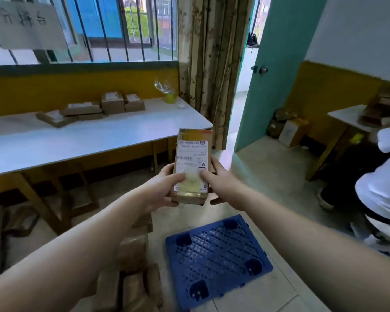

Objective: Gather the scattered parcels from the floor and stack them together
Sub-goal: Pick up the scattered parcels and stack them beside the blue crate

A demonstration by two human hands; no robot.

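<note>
We see bright daylight from the window (81, 28) and doorway (245, 70); wide-angle bending warps the edges, and everything looks slightly soft.

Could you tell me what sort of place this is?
Probably a parcel sorting room: boxes sit on the table, the left hand and right hand hold a labelled parcel, and a blue pallet lies on the floor.

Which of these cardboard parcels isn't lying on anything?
The labelled parcel, held up between the left hand and right hand; the rest lie on the white table or in the floor pile beside the blue pallet.
</note>
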